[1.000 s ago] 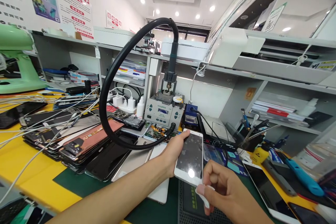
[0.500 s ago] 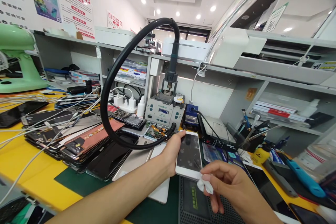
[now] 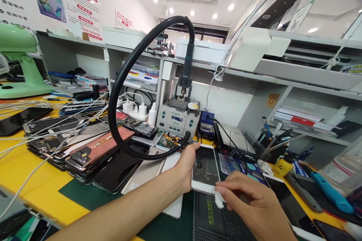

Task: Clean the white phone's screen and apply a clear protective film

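The left hand (image 3: 187, 169) is clamped on a slim white phone with a dark glass screen (image 3: 207, 167), gripping it along its left edge, thumb at the upper left corner. The phone is just below and right of the centre of the frame, screen facing up. The right hand (image 3: 250, 201) has thumb and forefinger pinched together on a small crumpled white wad (image 3: 218, 200) at the phone's lower right corner.

Beneath, at the bottom of the frame, is a black perforated mat with yellow-green characters (image 3: 211, 214). Left of it, a flat white slab (image 3: 173, 206) lies partly behind the left forearm. A pile of glossy black phone panels (image 3: 114, 171) sits left of centre on the yellow desk (image 3: 17, 177). To the lower right are a white-edged tablet with a black screen (image 3: 294, 203), a yellow bottle (image 3: 283, 167) and a bright blue handle (image 3: 330, 190).

Behind the phone stands a grey control box (image 3: 177, 119), a thick black hose (image 3: 112, 109) looping before it. A pale green fan (image 3: 28, 69) fills the left edge.
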Action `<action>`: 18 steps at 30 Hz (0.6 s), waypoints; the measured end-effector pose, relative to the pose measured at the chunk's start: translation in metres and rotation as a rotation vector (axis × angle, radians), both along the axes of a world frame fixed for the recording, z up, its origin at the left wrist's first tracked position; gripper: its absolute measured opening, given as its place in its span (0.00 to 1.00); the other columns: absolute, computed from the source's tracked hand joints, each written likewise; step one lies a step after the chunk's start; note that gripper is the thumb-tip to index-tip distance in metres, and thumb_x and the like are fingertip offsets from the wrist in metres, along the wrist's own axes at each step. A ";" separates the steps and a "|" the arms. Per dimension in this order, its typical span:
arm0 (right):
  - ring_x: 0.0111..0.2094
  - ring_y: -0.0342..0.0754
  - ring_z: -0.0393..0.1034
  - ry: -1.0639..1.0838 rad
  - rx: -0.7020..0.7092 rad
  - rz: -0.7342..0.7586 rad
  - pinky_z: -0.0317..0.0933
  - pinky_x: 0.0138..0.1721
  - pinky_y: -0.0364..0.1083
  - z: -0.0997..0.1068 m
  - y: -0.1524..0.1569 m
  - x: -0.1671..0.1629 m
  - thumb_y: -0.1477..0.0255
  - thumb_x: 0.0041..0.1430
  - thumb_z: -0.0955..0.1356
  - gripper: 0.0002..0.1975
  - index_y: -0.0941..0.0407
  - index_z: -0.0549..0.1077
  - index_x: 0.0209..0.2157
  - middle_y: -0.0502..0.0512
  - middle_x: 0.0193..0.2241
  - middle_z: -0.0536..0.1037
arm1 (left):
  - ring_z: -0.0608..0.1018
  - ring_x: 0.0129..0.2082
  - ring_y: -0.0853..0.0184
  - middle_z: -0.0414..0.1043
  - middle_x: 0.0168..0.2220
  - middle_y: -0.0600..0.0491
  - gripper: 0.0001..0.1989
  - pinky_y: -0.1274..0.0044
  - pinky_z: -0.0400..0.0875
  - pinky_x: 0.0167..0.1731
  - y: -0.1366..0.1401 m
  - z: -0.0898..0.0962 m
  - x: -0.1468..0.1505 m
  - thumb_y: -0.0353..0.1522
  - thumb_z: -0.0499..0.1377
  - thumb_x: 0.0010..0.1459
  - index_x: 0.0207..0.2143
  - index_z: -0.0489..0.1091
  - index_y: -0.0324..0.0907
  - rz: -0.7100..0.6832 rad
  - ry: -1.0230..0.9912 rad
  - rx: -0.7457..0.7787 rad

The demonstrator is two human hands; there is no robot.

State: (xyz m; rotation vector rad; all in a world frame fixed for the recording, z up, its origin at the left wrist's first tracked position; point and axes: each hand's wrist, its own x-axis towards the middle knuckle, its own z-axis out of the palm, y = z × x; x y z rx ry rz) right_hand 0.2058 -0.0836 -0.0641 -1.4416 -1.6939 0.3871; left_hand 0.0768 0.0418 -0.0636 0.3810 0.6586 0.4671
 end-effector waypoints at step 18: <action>0.37 0.48 0.74 -0.480 0.479 0.081 0.70 0.37 0.43 0.001 -0.002 -0.003 0.78 0.60 0.69 0.09 0.56 0.75 0.42 0.59 0.37 0.74 | 0.71 0.16 0.63 0.70 0.21 0.51 0.16 0.74 0.66 0.17 0.005 0.000 -0.002 0.44 0.52 0.60 0.28 0.65 0.42 -0.002 -0.047 -0.014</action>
